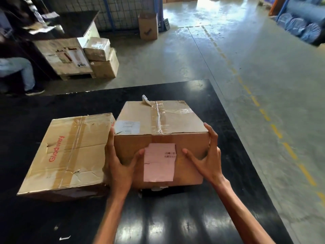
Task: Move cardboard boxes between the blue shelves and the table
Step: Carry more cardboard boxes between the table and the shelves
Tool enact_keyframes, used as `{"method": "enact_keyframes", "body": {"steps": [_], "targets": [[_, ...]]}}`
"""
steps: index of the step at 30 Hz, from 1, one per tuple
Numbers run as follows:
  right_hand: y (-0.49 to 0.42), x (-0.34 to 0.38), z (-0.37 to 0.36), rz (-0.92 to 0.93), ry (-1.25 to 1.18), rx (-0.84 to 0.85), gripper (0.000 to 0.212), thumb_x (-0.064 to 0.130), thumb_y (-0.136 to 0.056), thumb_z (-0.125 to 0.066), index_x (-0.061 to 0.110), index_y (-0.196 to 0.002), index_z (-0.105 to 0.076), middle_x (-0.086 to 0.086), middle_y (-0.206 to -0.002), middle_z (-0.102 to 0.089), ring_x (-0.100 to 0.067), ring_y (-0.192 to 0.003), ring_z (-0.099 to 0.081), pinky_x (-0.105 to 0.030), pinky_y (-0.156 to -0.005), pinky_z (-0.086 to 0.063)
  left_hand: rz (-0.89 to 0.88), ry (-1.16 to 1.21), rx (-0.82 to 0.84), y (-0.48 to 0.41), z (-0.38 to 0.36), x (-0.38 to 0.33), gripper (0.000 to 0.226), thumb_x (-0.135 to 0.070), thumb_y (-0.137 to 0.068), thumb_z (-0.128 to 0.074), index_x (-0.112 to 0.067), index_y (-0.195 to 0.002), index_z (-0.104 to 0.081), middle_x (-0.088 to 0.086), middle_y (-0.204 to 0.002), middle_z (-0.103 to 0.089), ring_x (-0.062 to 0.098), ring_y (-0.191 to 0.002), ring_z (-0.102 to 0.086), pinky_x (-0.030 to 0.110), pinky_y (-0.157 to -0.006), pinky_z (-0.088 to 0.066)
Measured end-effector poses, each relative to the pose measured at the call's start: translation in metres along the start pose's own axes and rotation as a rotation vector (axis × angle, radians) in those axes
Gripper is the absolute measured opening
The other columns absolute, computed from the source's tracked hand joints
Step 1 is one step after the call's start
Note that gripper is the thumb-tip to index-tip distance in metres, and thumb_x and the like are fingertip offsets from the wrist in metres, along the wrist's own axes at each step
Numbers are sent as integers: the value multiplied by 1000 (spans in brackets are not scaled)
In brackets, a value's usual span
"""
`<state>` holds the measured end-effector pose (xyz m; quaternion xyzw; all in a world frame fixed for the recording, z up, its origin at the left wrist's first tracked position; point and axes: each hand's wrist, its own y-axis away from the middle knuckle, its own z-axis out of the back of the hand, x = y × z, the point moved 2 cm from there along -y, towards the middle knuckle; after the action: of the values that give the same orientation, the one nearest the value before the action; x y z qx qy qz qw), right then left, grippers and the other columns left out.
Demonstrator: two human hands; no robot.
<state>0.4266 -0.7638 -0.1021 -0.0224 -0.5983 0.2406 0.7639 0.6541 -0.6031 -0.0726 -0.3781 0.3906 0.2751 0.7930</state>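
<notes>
A brown cardboard box (pixel 161 138) sits on the black table (pixel 175 222), right of centre; both hands clasp it from the near side. Its top flaps are sealed down the middle with clear tape that wrinkles and shines toward the far right corner; a white printed label (pixel 127 127) lies on the near left of the top; a pink paper slip (pixel 159 162) with a few lines of dark print covers the middle of the near face; a scrap of white tape (pixel 146 99) sticks up at the far edge. The near bottom edge seems slightly raised, with a shadow beneath, though whether it is clear of the table I cannot tell.

The left hand (pixel 119 166) presses the left side, fingers together along the wall between the two boxes, thumb spread onto the near face and touching the slip's left edge; the right hand (pixel 209 159) grips the right corner, fingers spread up the right side to the top edge, thumb stretched across the near face toward the slip.

Just left, touching or nearly so, lies a second box (pixel 68 152), wider, crumpled and torn, banded with brown tape and printed "Glodway" in red.

Far left, more boxes (pixel 79 57) are stacked on the concrete floor (pixel 246 85); an open carton (pixel 148 26) stands farther off.
</notes>
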Motion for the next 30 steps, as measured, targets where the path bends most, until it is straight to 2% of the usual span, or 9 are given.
{"method": "enact_keyframes", "body": {"steps": [2, 5, 7, 9, 12, 17, 22, 28, 30], "targets": [[-8, 22, -1, 68, 37, -67, 95, 66, -78, -79, 51, -152, -23, 5, -139, -60, -1, -110, -68, -23, -83, -62, -39, -54, -59, -9, 5, -26, 104, -77, -75, -69, -51, -159, -15, -32, -152, -35, -21, -133, -32, 20, -104, -33], [-25, 56, 3, 167, 65, -156, 91, 80, -77, -71, 50, -152, -28, 6, -147, -56, 4, -118, -61, -12, -91, -54, -77, -123, -139, -14, 15, -54, 103, -85, -75, -59, -48, -160, -15, -5, -149, -45, -2, -128, -38, 36, -98, -39], [-39, 79, 9, 226, 88, -188, 96, 81, -73, -74, 48, -152, -31, 12, -148, -56, 7, -118, -60, -10, -94, -50, -102, -162, -207, -17, 24, -70, 102, -85, -76, -58, -46, -161, -17, -3, -151, -45, -2, -128, -38, 38, -95, -38], [-54, 105, 15, 293, 117, -202, 99, 80, -70, -77, 45, -153, -34, 16, -145, -57, 11, -112, -59, -5, -94, -46, -134, -190, -261, -25, 36, -88, 101, -83, -77, -60, -45, -161, -19, -1, -153, -46, 8, -131, -46, 38, -93, -38], [-70, 143, 18, 385, 116, -201, 103, 79, -68, -77, 36, -152, -37, 8, -145, -58, 4, -112, -57, -6, -95, -44, -164, -208, -357, -37, 58, -115, 100, -77, -78, -66, -43, -161, -22, 3, -146, -53, 24, -125, -58, 39, -88, -44], [-74, 202, 2, 528, 33, -180, 109, 85, -65, -74, 27, -151, -38, -2, -148, -58, 0, -116, -56, 1, -98, -38, -188, -167, -531, -39, 106, -149, 99, -76, -76, -69, -45, -159, -25, 2, -147, -48, 18, -124, -56, 34, -89, -45], [-52, 247, -40, 612, -116, -38, 110, 89, -63, -72, 37, -152, -34, 5, -151, -55, -1, -118, -59, 0, -98, -40, -171, -225, -699, -6, 174, -157, 100, -79, -75, -65, -44, -159, -26, 1, -146, -45, -6, -119, -41, 32, -87, -45], [15, 298, -120, 644, -262, 210, 109, 87, -60, -77, 41, -150, -36, 14, -147, -56, -8, -113, -66, -27, -95, -56, -117, -462, -963, 76, 275, -156, 100, -75, -74, -66, -31, -159, -35, 7, -146, -49, -1, -122, -45, 32, -89, -46], [50, 317, -149, 656, -328, 315, 107, 87, -60, -76, 45, -149, -34, 15, -148, -54, -5, -116, -63, -18, -97, -49, -83, -558, -1067, 113, 309, -156, 98, -78, -76, -64, -32, -158, -36, 5, -149, -49, 2, -127, -49, 26, -93, -44]]}}
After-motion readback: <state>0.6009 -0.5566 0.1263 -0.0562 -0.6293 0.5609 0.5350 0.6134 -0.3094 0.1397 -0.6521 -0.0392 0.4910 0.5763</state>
